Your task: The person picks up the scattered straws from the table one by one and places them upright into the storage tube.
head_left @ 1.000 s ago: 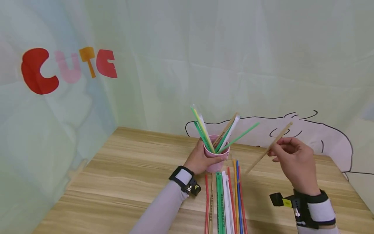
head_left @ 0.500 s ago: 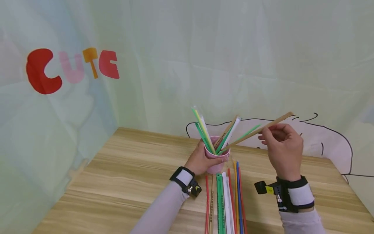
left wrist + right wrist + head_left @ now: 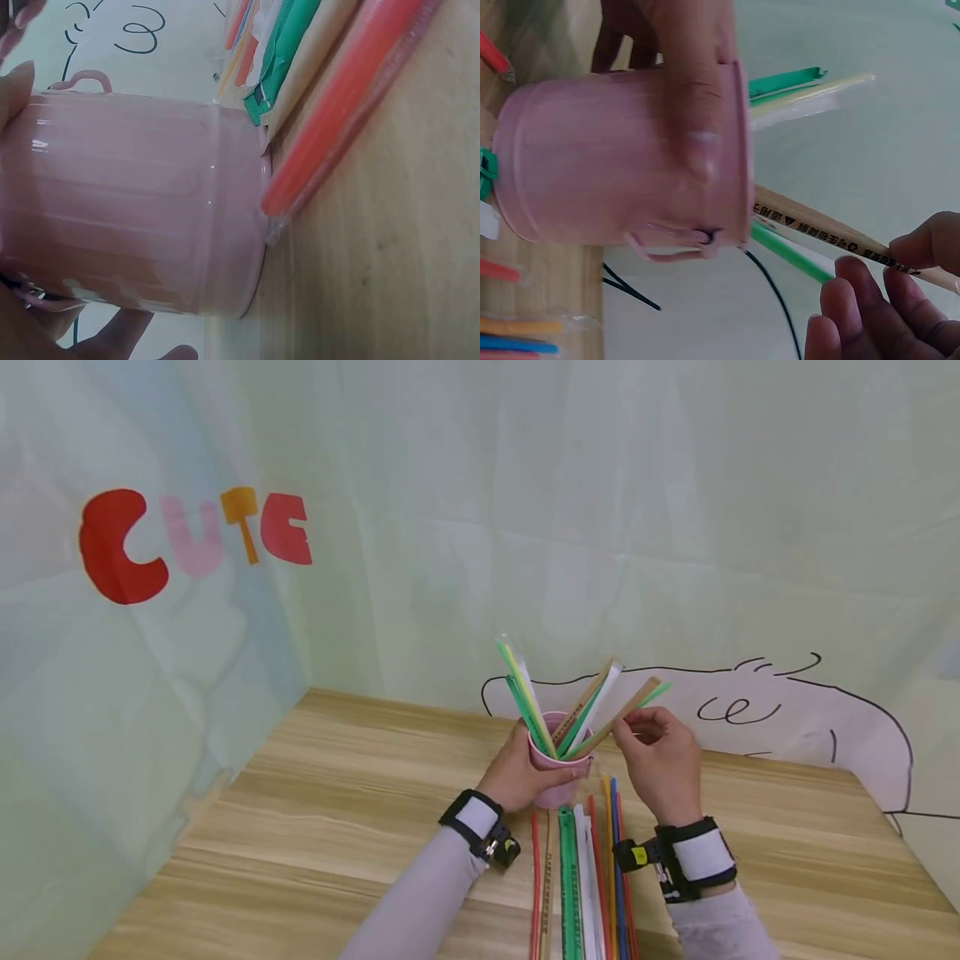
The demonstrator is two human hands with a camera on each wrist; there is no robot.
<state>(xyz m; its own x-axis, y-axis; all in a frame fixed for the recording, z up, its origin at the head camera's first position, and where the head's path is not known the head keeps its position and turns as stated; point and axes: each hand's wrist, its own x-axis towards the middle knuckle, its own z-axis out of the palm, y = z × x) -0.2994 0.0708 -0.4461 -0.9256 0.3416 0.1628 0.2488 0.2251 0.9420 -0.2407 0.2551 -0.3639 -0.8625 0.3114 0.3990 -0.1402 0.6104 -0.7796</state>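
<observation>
A pink cup (image 3: 557,793) with a small side handle (image 3: 671,244) stands on the wooden table, several wrapped straws leaning out of it. My left hand (image 3: 513,774) grips the cup, its thumb lying across the front below the rim. Between thumb and fingers my right hand (image 3: 662,760) pinches a brown paper-wrapped straw (image 3: 832,234) with black print. The straw's lower end is inside the cup, and it slants up to the right beside a green straw (image 3: 791,253). Other green, yellow, white and brown straws (image 3: 534,714) fan out of the cup.
In front of the cup several straws lie in a row: red (image 3: 536,885), brown, green (image 3: 571,893), white, orange and blue (image 3: 621,881). A printed cloth (image 3: 525,527) hangs behind the table (image 3: 315,827) and on the left.
My right hand has moved left toward the cup, bringing the brown straw's lower end into it. My left hand keeps its grip on the cup.
</observation>
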